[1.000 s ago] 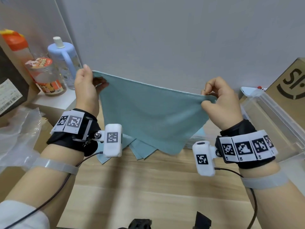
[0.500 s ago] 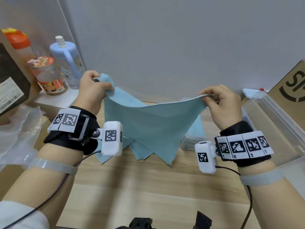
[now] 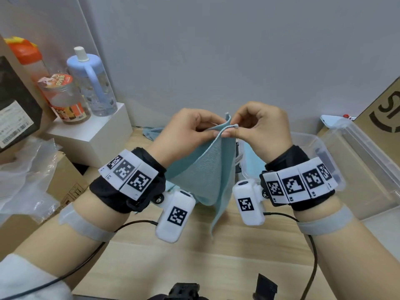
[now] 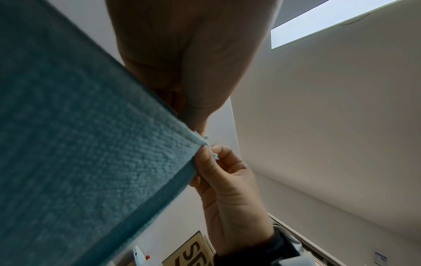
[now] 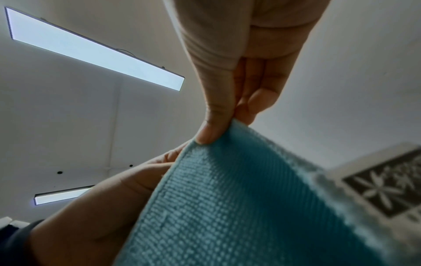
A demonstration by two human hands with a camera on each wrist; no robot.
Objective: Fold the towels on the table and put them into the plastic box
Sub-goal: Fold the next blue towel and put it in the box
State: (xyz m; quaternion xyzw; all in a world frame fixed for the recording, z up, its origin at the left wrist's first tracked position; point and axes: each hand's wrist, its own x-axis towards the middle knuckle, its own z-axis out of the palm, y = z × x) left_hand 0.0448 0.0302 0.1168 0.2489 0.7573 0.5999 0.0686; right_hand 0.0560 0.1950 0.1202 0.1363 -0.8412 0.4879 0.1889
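A light teal towel (image 3: 203,169) hangs doubled over above the wooden table (image 3: 194,256). My left hand (image 3: 190,131) and right hand (image 3: 257,128) meet at its top, each pinching a corner, the two corners side by side. The left wrist view shows the towel (image 4: 79,153) close up with the right hand (image 4: 227,189) pinching its corner. In the right wrist view my thumb and finger pinch the towel (image 5: 239,207) edge. The clear plastic box (image 3: 355,161) stands at the right. More teal towels (image 3: 151,132) lie on the table behind my hands.
A white block (image 3: 93,135) at back left carries a blue bottle (image 3: 93,81), a jar (image 3: 65,98) and an orange-capped bottle (image 3: 26,55). Crumpled clear plastic (image 3: 23,180) lies over cardboard at the left. A cardboard box (image 3: 383,113) stands behind the plastic box.
Both hands came together from wide apart, so the spread towel is now folded in half with its two top corners meeting.
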